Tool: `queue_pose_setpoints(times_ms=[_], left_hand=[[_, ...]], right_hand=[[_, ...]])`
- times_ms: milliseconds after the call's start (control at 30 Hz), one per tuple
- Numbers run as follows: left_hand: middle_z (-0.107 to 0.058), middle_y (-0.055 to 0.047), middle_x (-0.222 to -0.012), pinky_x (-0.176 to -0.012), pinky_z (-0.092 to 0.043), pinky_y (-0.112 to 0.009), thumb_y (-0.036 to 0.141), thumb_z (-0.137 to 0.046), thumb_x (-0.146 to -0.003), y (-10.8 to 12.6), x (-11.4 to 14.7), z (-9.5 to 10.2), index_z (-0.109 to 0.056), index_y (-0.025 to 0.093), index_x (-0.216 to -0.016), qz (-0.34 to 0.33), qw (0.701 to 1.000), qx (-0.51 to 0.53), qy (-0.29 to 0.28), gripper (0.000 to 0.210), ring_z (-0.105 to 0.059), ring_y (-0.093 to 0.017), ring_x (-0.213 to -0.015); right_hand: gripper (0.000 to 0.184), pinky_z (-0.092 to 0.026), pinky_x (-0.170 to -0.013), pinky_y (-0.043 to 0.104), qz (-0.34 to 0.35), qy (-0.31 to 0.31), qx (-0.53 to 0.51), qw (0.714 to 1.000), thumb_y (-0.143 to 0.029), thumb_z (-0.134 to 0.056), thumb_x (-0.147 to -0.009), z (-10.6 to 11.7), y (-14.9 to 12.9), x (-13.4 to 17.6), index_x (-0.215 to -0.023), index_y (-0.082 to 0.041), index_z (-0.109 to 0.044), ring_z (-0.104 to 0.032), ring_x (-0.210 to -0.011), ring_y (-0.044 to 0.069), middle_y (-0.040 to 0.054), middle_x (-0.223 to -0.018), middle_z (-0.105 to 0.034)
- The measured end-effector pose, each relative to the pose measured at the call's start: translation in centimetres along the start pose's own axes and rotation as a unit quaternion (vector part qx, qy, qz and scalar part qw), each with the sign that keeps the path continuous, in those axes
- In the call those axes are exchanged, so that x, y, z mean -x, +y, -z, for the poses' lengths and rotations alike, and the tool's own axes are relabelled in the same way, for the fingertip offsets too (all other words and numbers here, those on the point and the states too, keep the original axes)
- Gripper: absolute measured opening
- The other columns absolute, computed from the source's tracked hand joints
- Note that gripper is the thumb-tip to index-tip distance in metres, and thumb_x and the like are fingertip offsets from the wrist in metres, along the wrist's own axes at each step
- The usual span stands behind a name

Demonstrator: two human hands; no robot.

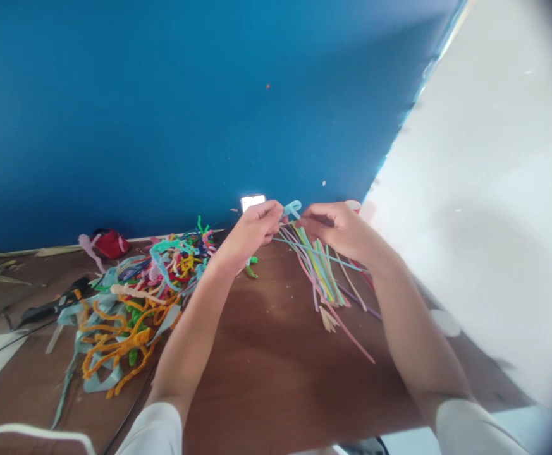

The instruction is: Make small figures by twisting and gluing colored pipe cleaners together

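Observation:
Over the back of the table, my left hand (pixel 262 222) pinches a light blue pipe cleaner (pixel 293 207) that is bent into a small loop. My right hand (pixel 335 224) is closed at the loop's right side, fingertips curled in against the pipe cleaner; their exact grip is partly hidden. Just below both hands, a bundle of pastel pipe cleaners (pixel 325 272) lies fanned out in green, yellow, pink and purple. Behind my left hand stands a lit phone (pixel 253 202), its lower part covered by the hand.
Left of my arms spreads a tangled heap of colourful pipe cleaners (pixel 119 341) with pale ribbon. A black tool with a cord (pixel 52 306) and a red object (pixel 111 244) lie beside it. A blue wall (pixel 185 114) rises behind the brown table (pixel 266 379); a white surface (pixel 484 208) stands right.

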State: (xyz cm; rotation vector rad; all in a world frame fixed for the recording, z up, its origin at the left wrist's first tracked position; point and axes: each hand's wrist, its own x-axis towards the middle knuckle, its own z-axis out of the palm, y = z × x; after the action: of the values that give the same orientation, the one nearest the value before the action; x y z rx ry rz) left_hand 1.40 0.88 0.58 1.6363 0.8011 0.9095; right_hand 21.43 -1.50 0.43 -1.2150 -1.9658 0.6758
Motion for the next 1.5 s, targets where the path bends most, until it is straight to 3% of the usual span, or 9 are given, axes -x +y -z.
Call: queue_pose_setpoints(times_ms=[300,500,633,800,900,1067,1200,1367,1500], left_hand=[[-0.024,0.006,-0.059,-0.048,-0.012,-0.024,0.051,-0.053,-0.091,0.7,0.8,0.6,-0.054,0.017,-0.076,0.056,0.982,-0.030,-0.176,0.037,-0.018,-0.007,-0.050],[-0.045,0.002,-0.062,-0.054,-0.027,-0.024,0.043,-0.046,-0.094,-0.2,0.3,0.2,-0.056,0.016,-0.073,0.034,0.969,-0.232,-0.084,0.036,-0.038,-0.009,-0.056],[-0.046,0.002,-0.061,-0.056,-0.026,-0.026,0.036,-0.044,-0.095,-0.8,-0.3,0.0,-0.049,0.017,-0.066,-0.003,0.953,-0.302,0.000,0.035,-0.039,-0.010,-0.059],[-0.036,0.004,-0.059,-0.053,-0.024,-0.025,0.040,-0.045,-0.095,-0.3,-0.2,-0.1,-0.048,0.018,-0.072,-0.018,0.984,-0.174,0.037,0.033,-0.031,-0.009,-0.055],[-0.029,0.006,-0.060,-0.048,-0.019,-0.024,0.044,-0.048,-0.095,0.4,0.5,-0.1,-0.050,0.018,-0.077,-0.014,0.999,-0.035,0.001,0.032,-0.024,-0.008,-0.052],[-0.028,0.006,-0.059,-0.044,-0.013,-0.022,0.044,-0.056,-0.092,0.8,1.1,0.4,-0.056,0.017,-0.080,0.004,0.995,0.058,-0.079,0.030,-0.020,-0.006,-0.049],[-0.032,0.006,-0.057,-0.045,-0.017,-0.022,0.042,-0.057,-0.092,0.7,1.1,0.7,-0.058,0.015,-0.078,0.015,0.982,0.053,-0.183,0.031,-0.024,-0.005,-0.049],[-0.032,0.006,-0.057,-0.046,-0.017,-0.022,0.046,-0.056,-0.092,0.6,1.0,0.4,-0.058,0.016,-0.078,0.013,0.985,0.042,-0.167,0.033,-0.024,-0.006,-0.049],[-0.036,0.005,-0.058,-0.047,-0.018,-0.022,0.051,-0.057,-0.089,0.7,1.1,0.3,-0.059,0.016,-0.077,0.028,0.976,-0.002,-0.216,0.037,-0.026,-0.006,-0.050]], right_hand=[[0.043,-0.029,-0.056,0.027,-0.020,-0.002,-0.062,0.998,-0.059,-0.074,-0.074,0.6,1.2,-0.7,-0.073,-0.017,-0.067,-0.041,-0.058,0.010,-0.0023,-0.062,-0.053],[0.037,-0.028,-0.055,0.028,-0.019,0.059,-0.026,0.998,-0.054,-0.065,-0.085,0.9,0.7,-0.4,-0.076,-0.018,-0.068,-0.042,-0.057,0.011,-0.0013,-0.061,-0.052],[0.032,-0.029,-0.055,0.029,-0.008,0.055,-0.007,0.998,-0.047,-0.059,-0.090,0.6,-0.4,0.2,-0.079,-0.019,-0.067,-0.044,-0.058,0.012,-0.0002,-0.064,-0.055],[0.028,-0.031,-0.056,0.028,0.015,0.033,-0.004,0.999,-0.041,-0.059,-0.090,0.3,-1.5,0.8,-0.072,-0.019,-0.063,-0.044,-0.060,0.012,-0.0009,-0.064,-0.053],[0.030,-0.028,-0.054,0.028,0.005,0.022,-0.016,1.000,-0.045,-0.060,-0.090,0.6,-1.3,0.9,-0.074,-0.019,-0.062,-0.040,-0.058,0.011,-0.0018,-0.062,-0.049],[0.036,-0.031,-0.059,0.029,0.019,-0.004,-0.068,0.998,-0.054,-0.066,-0.084,1.3,-0.7,0.8,-0.077,-0.019,-0.063,-0.043,-0.062,0.012,-0.0015,-0.067,-0.052],[0.037,-0.036,-0.064,0.029,0.043,-0.042,-0.087,0.994,-0.056,-0.070,-0.080,1.6,-0.5,0.7,-0.078,-0.019,-0.065,-0.049,-0.068,0.014,0.0001,-0.073,-0.057],[0.039,-0.036,-0.063,0.029,0.037,-0.046,-0.056,0.997,-0.057,-0.070,-0.079,1.6,-0.6,0.4,-0.074,-0.019,-0.064,-0.049,-0.066,0.013,-0.0004,-0.070,-0.058],[0.034,-0.037,-0.065,0.029,0.062,-0.062,-0.052,0.995,-0.053,-0.070,-0.080,1.8,-0.5,0.4,-0.074,-0.019,-0.067,-0.050,-0.069,0.014,0.0010,-0.075,-0.061]])
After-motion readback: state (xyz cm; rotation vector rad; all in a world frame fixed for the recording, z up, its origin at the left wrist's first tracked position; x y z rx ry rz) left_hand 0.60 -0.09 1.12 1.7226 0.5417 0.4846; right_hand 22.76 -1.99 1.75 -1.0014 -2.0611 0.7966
